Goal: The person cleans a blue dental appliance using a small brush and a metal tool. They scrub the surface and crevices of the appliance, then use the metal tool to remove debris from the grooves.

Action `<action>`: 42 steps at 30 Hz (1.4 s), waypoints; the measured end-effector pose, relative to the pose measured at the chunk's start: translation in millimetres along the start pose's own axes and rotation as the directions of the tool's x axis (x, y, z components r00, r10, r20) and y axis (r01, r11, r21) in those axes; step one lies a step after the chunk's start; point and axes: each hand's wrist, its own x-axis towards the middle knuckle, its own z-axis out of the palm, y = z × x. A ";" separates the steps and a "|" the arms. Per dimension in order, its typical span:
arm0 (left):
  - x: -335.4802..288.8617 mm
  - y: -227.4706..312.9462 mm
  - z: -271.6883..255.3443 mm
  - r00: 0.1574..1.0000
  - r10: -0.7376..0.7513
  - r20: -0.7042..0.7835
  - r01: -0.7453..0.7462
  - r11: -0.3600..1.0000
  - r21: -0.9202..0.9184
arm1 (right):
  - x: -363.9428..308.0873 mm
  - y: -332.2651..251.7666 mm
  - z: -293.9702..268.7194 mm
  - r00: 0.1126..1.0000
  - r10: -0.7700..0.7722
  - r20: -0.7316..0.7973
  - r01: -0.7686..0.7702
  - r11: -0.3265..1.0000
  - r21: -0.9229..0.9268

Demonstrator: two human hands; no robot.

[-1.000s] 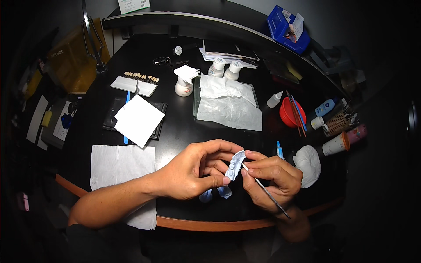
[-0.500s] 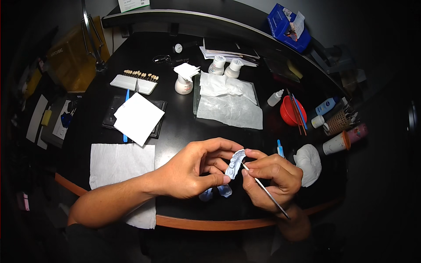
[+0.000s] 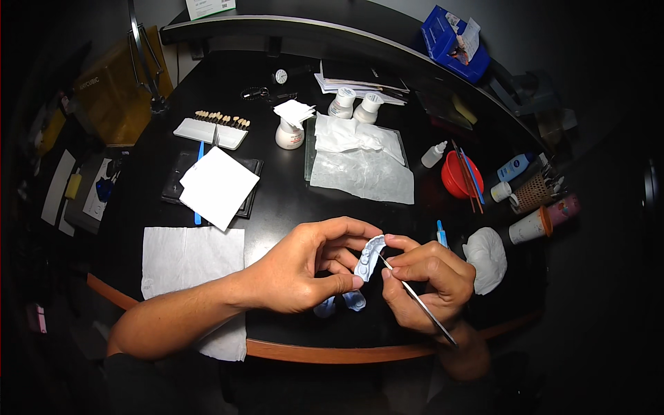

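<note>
My left hand (image 3: 311, 266) holds a pale blue dental model (image 3: 369, 259) by its two ends, between thumb and fingers, above the near part of the table. In my right hand (image 3: 436, 280) a thin metal dental instrument (image 3: 423, 304) is gripped like a pen. Its tip is at the model's inner side; whether it touches cannot be made out. A right fingertip also rests near the model's upper end. Beneath my left hand, more light blue model pieces (image 3: 354, 300) lie on the black table, partly hidden by the hand.
White paper sheets (image 3: 220, 187) lie over a black box at left, above a paper towel (image 3: 190, 259). A tooth shade guide (image 3: 221, 121), white-capped jars (image 3: 342, 104) and a tissue-covered glass slab (image 3: 363, 169) are farther back. A red bowl (image 3: 456, 173) and crumpled tissue (image 3: 485, 259) sit right.
The model and my right hand with the instrument have shifted very slightly left. Both grips stay the same.
</note>
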 end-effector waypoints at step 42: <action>0.2 -6.9 3.5 0.966 0.228 -0.118 -0.227 0.974 0.022 | -7.2 -6.8 5.7 0.999 0.000 -0.041 0.003 0.998 0.061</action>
